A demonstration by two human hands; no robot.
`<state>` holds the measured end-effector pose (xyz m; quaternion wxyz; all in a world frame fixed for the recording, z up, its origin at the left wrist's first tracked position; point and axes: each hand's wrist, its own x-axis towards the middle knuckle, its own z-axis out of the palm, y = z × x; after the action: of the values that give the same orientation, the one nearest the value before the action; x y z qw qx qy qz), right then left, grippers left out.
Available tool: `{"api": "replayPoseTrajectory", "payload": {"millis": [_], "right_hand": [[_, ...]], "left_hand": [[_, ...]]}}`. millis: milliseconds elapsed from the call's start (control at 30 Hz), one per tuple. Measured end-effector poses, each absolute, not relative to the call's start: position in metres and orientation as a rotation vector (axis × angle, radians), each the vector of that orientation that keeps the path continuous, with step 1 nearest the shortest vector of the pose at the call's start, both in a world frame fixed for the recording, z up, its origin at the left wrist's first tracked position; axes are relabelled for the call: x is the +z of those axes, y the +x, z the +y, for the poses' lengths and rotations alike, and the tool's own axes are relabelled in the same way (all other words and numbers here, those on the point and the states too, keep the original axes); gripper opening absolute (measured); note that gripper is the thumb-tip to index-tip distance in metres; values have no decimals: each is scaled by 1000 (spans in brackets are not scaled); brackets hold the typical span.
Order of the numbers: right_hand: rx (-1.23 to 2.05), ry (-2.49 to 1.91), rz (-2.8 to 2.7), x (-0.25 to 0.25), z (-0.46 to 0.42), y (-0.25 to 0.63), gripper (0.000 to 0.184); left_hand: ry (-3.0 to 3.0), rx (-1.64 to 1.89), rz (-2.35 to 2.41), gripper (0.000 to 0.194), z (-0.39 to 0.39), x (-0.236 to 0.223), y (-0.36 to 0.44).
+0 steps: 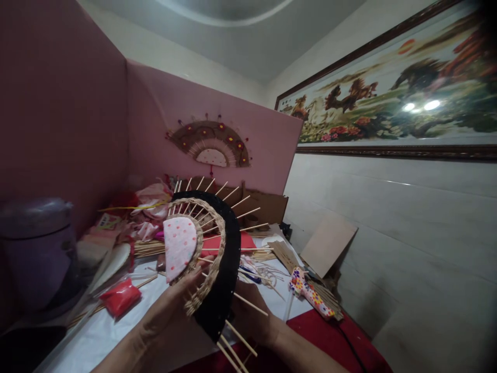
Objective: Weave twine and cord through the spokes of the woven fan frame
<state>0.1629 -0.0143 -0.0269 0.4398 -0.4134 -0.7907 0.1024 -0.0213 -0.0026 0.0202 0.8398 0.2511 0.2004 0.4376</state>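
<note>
Fan [232, 235]: blk band [229, 269], tan braid [220, 233], pale centre [179, 246] w/ pink dots. Glue gun [310, 295]: multicol. flowers. Packet [120, 298]: red.

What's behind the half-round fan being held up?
Past the fan, brown cardboard and something red show. The right hand shows partly; the rest is covered by the black band.

Left hand [181, 291] near right hand [250, 310].

Right hand [251, 294] partly hidden behind black fan band [230, 248].
</note>
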Motion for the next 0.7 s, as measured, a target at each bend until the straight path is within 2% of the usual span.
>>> {"api": "replayPoseTrajectory", "payload": {"millis": [300,500,567,700], "right_hand": [[345,-898,-2137,-11,-24,153,26],[213,-926,-1924,-9,-24,158,35],[313,-905,-1851,-8,-25,158,42],[809,-823,-1678,-6,-31,150,46]], "left_hand": [[572,892,455,44,-4,17,-20],[609,987,456,48,-11,24,-13],[626,1043,479,46,-12,24,-10],[654,1105,525,43,-10,16,-2]]}}
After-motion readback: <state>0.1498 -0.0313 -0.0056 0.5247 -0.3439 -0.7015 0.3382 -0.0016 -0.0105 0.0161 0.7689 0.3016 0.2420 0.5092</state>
